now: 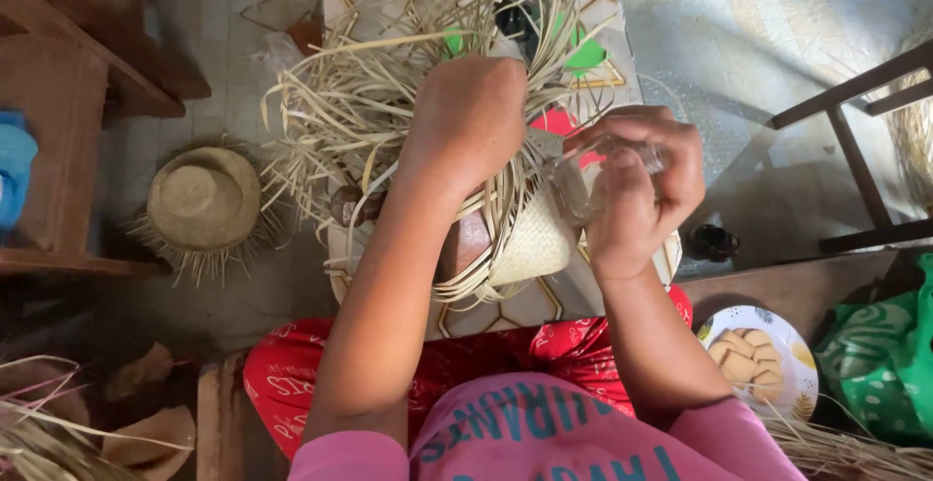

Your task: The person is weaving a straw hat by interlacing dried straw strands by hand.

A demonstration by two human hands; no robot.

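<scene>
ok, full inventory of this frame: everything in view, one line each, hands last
unfinished woven straw piece: 1, pale cream, centre of the small table, loose strands fanning up and outward
small table: 1, white top with gold-edged geometric pattern, centre
clear glass object: 1, transparent, pressed against the weave
finished straw hat: 1, tan, fringed brim, on the floor at left
plate of biscuits: 1, white patterned plate, tan biscuits, lower right
green bag: 1, green with pale print, right edge
wooden chair: 1, dark brown, upper right, partly in view
loose straw: 1 bundle, pale, lower left
left hand: 1, pressed on the straw strands
right hand: 1, gripping the glass object
</scene>
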